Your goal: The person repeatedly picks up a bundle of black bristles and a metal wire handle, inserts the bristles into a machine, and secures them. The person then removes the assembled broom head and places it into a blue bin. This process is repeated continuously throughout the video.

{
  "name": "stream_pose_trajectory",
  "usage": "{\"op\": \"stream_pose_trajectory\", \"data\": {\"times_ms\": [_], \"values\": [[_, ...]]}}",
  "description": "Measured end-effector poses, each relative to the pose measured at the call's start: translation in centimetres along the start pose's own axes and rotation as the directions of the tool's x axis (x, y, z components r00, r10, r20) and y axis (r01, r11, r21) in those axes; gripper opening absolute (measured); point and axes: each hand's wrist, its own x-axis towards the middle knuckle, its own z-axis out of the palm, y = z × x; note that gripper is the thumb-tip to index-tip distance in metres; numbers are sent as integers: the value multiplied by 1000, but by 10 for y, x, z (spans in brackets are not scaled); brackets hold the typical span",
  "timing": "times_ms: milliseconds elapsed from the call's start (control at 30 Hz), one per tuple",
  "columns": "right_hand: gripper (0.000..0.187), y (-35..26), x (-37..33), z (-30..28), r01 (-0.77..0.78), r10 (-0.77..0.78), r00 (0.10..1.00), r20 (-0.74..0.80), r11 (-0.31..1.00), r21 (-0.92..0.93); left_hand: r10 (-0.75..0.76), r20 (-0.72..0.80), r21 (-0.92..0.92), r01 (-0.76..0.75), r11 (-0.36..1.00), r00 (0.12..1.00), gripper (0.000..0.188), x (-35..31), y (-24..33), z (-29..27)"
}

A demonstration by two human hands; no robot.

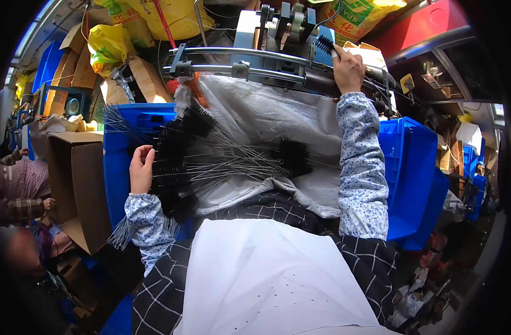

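The right hand (349, 70) has its grip pinched around one black brush (324, 44); the left hand (141, 169), half-curled beside countless wire-stemmed brushes (179, 148), holds what I cannot tell.

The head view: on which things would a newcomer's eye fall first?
Probably first on the pile of black-bristled wire brushes, spread on the grey-white cloth in the middle. Then on the right hand with a short black brush at the metal machine, upper right. Bright blue bins flank the cloth.
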Motion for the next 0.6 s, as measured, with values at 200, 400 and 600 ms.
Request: {"op": "stream_pose_trajectory", "data": {"times_ms": [200, 400, 600], "values": [[24, 0, 5, 1, -7, 7, 1000, 14, 1000, -2, -89, 79, 81, 82, 993, 993, 21, 7, -15, -5], [23, 3, 4, 4, 5, -5, 1000, -5, 1000, 31, -98, 112, 125, 84, 989, 989, 20, 10, -13, -4], [25, 5, 8, 7, -26, 23, 995, 97, 999, 32, -47, 44, 11, 47, 999, 998, 18, 5, -3, 1]]}}
